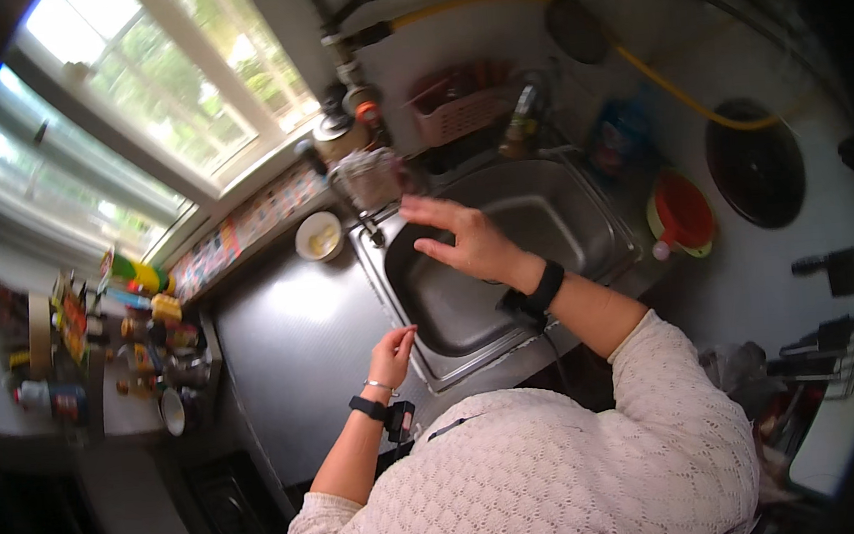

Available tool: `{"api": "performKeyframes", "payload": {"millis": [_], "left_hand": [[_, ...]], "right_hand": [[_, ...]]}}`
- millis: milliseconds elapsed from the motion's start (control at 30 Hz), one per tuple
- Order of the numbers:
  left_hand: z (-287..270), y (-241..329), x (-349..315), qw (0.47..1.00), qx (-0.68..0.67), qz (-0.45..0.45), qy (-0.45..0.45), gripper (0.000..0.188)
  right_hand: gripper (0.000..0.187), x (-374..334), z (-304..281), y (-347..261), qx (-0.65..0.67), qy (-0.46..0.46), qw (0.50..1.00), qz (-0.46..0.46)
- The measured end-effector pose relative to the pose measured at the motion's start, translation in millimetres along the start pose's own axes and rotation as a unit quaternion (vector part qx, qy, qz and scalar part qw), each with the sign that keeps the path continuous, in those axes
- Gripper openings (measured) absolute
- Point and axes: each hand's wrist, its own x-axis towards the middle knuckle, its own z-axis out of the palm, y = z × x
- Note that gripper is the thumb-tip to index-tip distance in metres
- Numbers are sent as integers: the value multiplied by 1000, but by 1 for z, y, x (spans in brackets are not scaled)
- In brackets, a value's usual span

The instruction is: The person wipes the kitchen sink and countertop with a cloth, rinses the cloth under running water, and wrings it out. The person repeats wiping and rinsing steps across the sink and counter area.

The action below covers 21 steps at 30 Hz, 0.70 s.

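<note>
My right hand (467,242) is above the far left part of a steel sink (542,201). Its fingers stretch toward a pale cloth (372,178) hung behind the sink, and nothing shows in the grasp. My left hand (392,358) is lower, by the sink's left rim, with the fingers closed together; whatever they hold, if anything, is too small to make out. A white bowl (319,237) with pale yellowish pieces inside stands on the steel counter (291,328), left of the cloth. Both wrists wear black bands.
A pink basket (466,118) and a metal faucet (526,119) are behind the sink. To its right are a blue container (620,136) and a red scoop or basin (683,209). Bottles and a white mug (175,411) crowd a shelf at left. Knives (814,342) stand at far right.
</note>
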Motion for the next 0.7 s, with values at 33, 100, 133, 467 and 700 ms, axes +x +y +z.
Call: {"api": "performKeyframes", "payload": {"millis": [33, 100, 133, 467, 700], "left_hand": [[6, 14, -1, 1000, 15, 8, 5, 26], [12, 8, 3, 998, 39, 38, 20, 20], [20, 25, 3, 998, 52, 30, 23, 19], [61, 77, 84, 997, -77, 13, -2, 24], [90, 130, 138, 972, -232, 15, -31, 46]], "right_hand": [[35, -19, -3, 9, 160, 6, 977, 141], [21, -50, -12, 17, 164, 26, 957, 239], [18, -75, -17, 29, 143, 24, 954, 264], [34, -132, -105, 149, -75, 189, 919, 337], [40, -101, -177, 252, -353, 186, 883, 247]]}}
